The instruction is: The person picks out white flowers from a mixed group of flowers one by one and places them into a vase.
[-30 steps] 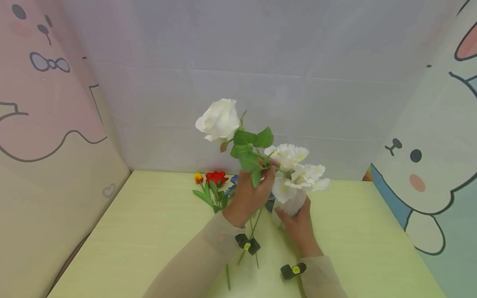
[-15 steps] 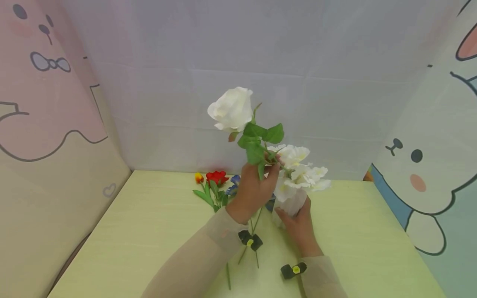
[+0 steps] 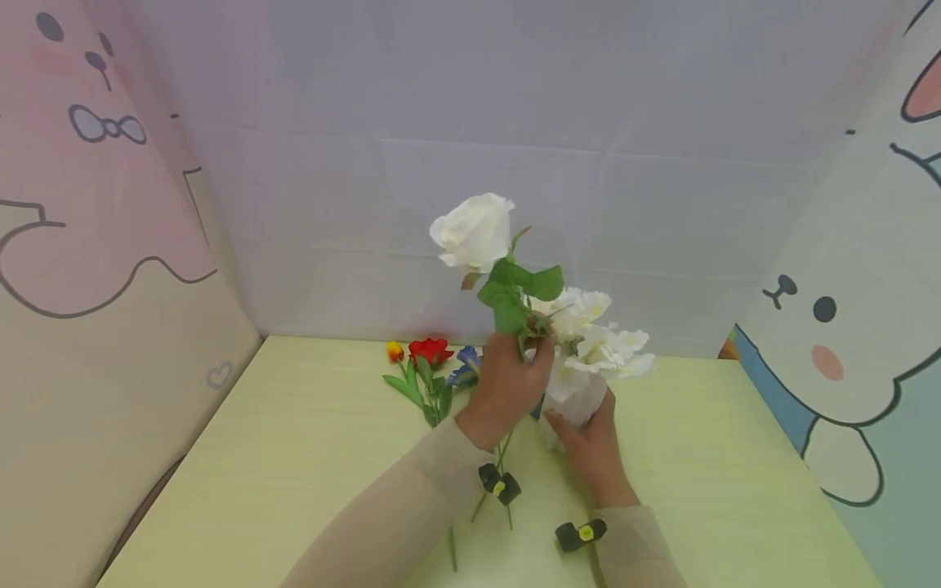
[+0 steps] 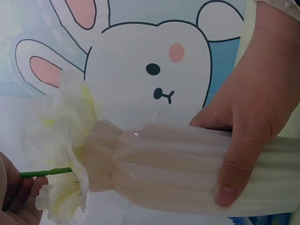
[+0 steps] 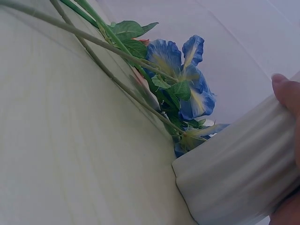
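Note:
A white rose (image 3: 473,233) with green leaves rises from my left hand (image 3: 507,388), which pinches its stem. In the left wrist view that green stem (image 4: 47,173) runs from the fingertips to the white ruffled flowers (image 4: 61,126) at the vase's mouth; petals hide its end. My right hand (image 3: 594,449) grips the white ribbed vase (image 3: 577,402), thumb across its near side in the left wrist view. White ruffled blooms (image 3: 606,347) spread over the rim. In the right wrist view the vase's base (image 5: 197,187) meets the table beside blue flowers (image 5: 194,93).
On the pale yellow table (image 3: 294,457) lie a red flower (image 3: 431,351), an orange-yellow tulip (image 3: 394,351) and a blue flower (image 3: 465,367), their stems trailing towards the front. A pale curtain wall (image 3: 331,204) stands behind, with printed side walls.
My left hand has shifted right with the white rose, bringing it closer to the vase. The rose's head rose first, then came down. Right hand and vase have stayed in place.

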### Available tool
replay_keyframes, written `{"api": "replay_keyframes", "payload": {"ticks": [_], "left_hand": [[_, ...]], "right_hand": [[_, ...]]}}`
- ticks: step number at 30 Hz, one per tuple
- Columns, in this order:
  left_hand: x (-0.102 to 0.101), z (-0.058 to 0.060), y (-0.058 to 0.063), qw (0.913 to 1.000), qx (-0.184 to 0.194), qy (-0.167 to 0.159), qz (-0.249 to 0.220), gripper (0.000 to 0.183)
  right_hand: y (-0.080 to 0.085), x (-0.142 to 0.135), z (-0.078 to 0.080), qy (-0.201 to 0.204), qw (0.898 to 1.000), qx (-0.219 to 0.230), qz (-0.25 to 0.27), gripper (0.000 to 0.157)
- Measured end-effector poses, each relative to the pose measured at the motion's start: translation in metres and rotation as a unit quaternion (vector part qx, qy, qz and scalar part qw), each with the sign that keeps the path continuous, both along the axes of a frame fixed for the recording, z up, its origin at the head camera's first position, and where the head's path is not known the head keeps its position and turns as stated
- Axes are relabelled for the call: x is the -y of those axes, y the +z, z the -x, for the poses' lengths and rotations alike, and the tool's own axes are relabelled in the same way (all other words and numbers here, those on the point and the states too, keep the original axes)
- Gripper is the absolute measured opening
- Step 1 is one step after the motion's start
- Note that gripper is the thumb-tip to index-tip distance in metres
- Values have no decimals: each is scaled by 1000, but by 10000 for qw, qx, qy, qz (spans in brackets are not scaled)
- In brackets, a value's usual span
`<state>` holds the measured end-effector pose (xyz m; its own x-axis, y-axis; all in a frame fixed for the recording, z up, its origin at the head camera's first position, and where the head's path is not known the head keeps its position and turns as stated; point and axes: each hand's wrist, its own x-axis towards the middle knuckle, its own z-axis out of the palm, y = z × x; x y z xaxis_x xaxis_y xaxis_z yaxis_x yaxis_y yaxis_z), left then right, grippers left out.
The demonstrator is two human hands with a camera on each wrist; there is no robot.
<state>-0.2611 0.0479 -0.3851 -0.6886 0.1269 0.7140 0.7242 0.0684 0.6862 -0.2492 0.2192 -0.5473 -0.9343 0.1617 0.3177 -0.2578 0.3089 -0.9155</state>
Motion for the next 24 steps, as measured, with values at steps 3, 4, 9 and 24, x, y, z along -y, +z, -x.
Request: {"api": "replay_keyframes", "payload": {"ticks": [3,4,9,24], "left_hand": [[-1,1,-4,10000,57,24,52,18],[-1,2,-4,9999,77,43,97,17],[-2,4,-6,9990,295,190,286,9],[-9,15,-11,9923,879,323,810,4]], "right_hand": [[1,1,-1,-23,10000,19,18,94],[1,1,-1,-35,10000,19,13,95],[3,1,-1,-49,10000,34,22,96],[3,2,-1,-125,9999,85,45,93]]}}
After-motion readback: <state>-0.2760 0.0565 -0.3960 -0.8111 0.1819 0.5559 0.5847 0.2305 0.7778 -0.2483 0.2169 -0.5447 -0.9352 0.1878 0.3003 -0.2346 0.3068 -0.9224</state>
